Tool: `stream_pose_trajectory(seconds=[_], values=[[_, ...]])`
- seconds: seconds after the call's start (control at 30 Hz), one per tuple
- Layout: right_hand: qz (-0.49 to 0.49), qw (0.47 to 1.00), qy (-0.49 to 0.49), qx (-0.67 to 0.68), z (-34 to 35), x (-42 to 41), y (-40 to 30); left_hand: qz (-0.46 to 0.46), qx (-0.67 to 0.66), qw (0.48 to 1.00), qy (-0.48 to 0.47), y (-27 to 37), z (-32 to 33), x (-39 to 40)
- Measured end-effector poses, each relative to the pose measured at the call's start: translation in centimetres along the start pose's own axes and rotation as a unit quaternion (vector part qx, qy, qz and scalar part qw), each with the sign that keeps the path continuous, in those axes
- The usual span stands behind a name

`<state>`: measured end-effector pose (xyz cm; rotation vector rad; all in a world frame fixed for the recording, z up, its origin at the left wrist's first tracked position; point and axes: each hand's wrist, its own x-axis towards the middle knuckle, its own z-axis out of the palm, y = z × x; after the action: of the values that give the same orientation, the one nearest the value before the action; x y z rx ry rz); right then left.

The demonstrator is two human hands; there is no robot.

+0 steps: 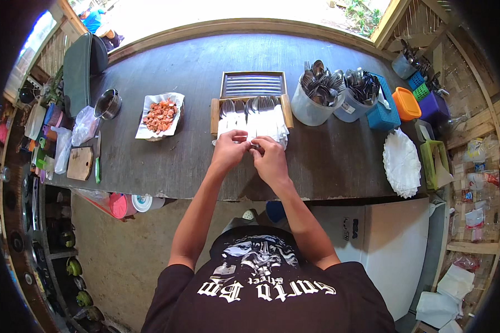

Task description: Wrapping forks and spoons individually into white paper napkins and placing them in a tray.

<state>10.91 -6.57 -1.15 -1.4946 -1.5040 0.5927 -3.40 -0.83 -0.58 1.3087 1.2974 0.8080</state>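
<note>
In front of me on the dark wooden table, a wooden tray (290,111) holds forks and spoons (256,104) wrapped in white paper napkins (271,120). The metal heads of the cutlery point away from me. My left hand (232,149) and my right hand (271,158) meet at the near ends of the napkins. The fingertips of both hands pinch the end of a white napkin between them. Whether a utensil lies inside that napkin is hidden by the fingers. Behind the wrapped sets sits a slatted rack (254,84).
Right of the tray stand two plastic tubs of cutlery (312,108) (352,109), a blue basket (383,114), an orange container (406,104) and a napkin stack (402,164). Leftward are a paper-lined basket of chopped reddish food (160,116), a metal pot (108,104), a green-handled knife (98,166) and a chopping board (80,163).
</note>
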Motion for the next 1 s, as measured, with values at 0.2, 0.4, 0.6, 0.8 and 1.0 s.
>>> stream_pose_trajectory(seconds=[0.2,0.4,0.6,0.8,1.0], values=[[-0.043,0.998,-0.003,-0.037,-0.3,-0.3,-0.6,-0.001,0.088,0.996,0.022,0.5,0.3,-0.8],[-0.046,0.996,-0.022,-0.072,-0.4,-0.3,-0.6,0.057,0.275,0.957,0.07,2.1,0.5,-2.3],[-0.085,0.991,-0.023,-0.097,-0.5,-0.3,-0.3,0.096,0.302,0.947,0.059,2.2,0.1,-3.1],[-0.053,0.994,0.052,-0.075,-1.5,-1.6,-0.4,0.163,0.237,0.954,0.079,1.1,0.1,-4.5],[-0.046,0.991,0.127,-0.017,-2.7,-6.6,0.7,0.249,0.185,0.948,0.072,-0.5,2.1,-6.7]])
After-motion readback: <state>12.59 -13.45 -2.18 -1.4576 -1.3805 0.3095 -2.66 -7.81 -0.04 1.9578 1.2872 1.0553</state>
